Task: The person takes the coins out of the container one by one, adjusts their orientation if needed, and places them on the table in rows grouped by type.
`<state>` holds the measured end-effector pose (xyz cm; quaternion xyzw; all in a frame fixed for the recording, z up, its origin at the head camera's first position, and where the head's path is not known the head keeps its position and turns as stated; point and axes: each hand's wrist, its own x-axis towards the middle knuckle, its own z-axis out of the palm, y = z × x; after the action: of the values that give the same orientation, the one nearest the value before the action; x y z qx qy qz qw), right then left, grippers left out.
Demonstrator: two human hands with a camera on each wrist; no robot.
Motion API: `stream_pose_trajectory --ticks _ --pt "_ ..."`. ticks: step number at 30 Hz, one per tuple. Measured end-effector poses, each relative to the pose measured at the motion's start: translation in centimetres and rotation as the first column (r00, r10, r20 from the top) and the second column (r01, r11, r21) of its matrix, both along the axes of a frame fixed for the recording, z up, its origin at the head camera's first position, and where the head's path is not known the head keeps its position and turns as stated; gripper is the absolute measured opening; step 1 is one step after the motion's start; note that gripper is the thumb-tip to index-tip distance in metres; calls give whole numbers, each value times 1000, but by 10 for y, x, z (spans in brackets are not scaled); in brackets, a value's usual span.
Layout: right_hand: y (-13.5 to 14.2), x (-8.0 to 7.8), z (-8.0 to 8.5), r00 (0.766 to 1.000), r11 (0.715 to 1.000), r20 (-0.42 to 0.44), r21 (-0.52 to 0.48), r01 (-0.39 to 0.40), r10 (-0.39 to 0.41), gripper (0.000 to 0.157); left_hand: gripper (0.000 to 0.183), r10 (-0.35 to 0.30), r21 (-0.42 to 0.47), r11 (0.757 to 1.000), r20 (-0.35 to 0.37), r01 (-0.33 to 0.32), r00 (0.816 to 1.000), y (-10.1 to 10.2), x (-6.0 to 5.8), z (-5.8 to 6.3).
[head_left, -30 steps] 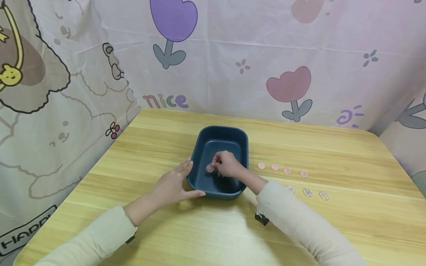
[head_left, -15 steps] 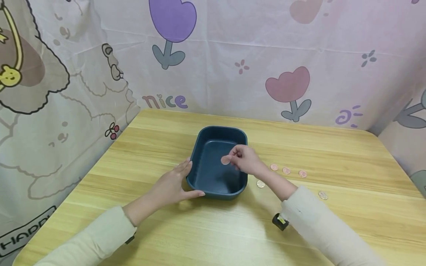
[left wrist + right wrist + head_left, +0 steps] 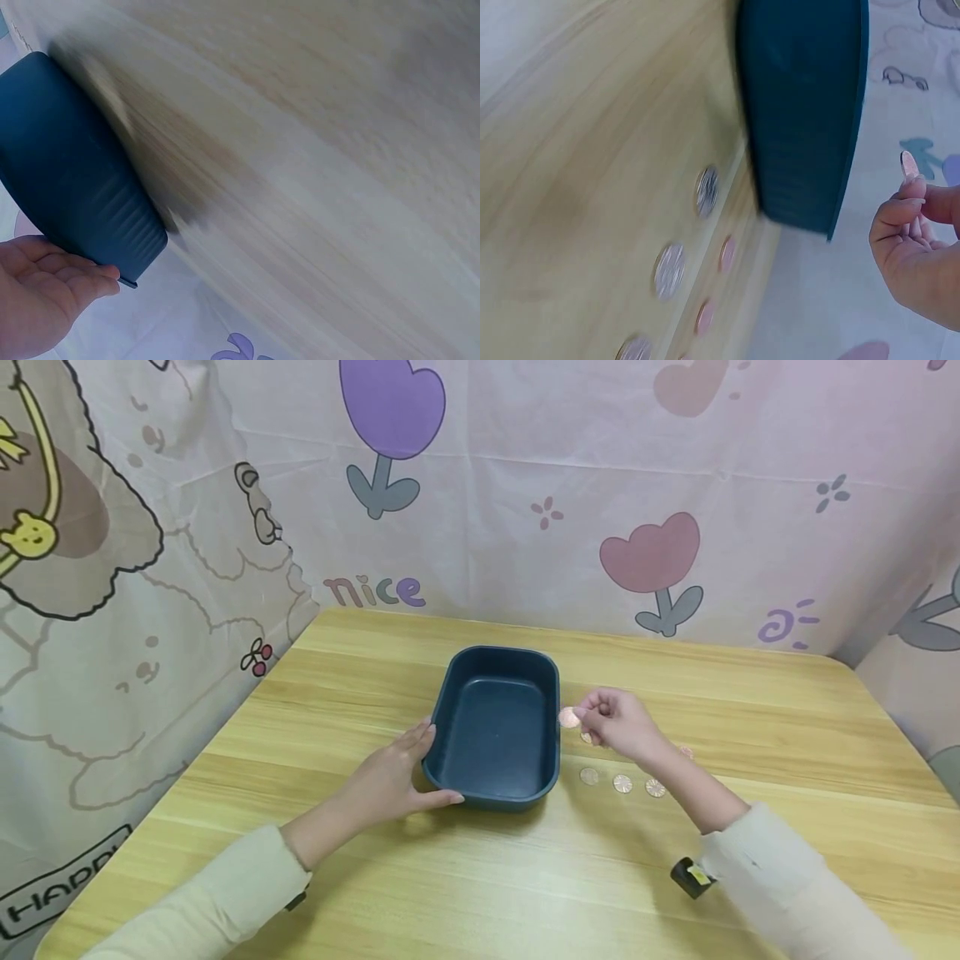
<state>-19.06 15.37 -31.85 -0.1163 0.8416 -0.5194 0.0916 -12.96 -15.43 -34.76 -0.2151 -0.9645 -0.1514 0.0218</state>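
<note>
My left hand grips the near left corner of a dark blue plastic tub, its fingers along the left wall and its thumb at the front rim. The left wrist view shows that hand's fingertips at the tub's rim. Just beyond the tub's right wall, my right hand pinches a copper-pink coin between thumb and finger. In the right wrist view the coin stands on edge above the fingertips. Silver coins lie on the table beneath this hand.
Another pink coin shows behind the right forearm, which hides part of the pink row. The wood-grain table meets a printed cloth backdrop at the back and left. A black wrist device hangs under the right sleeve.
My right hand has moved out of the tub to the right, still pinching the pink coin. Its forearm has uncovered silver coins on the table. My left hand has stayed at the tub's corner.
</note>
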Motion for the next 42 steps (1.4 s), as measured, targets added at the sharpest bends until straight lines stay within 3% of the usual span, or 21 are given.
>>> stream_pose_trajectory --ticks 11,28,35,42 --pt "60 6 -4 993 990 -14 76 119 -118 19 96 -16 0 1000 -27 16 1000 1 0 0" --pt "140 17 -27 964 949 43 196 249 -261 26 98 8 1 1000 30 -8 1000 0 1 2" --pt "162 14 -41 966 939 104 279 199 -236 26 98 12 -4 1000 30 -12 999 0 1 1" --pt "180 11 -53 953 940 186 289 179 -239 25 98 11 3 1000 27 -11 1000 1 1 1"
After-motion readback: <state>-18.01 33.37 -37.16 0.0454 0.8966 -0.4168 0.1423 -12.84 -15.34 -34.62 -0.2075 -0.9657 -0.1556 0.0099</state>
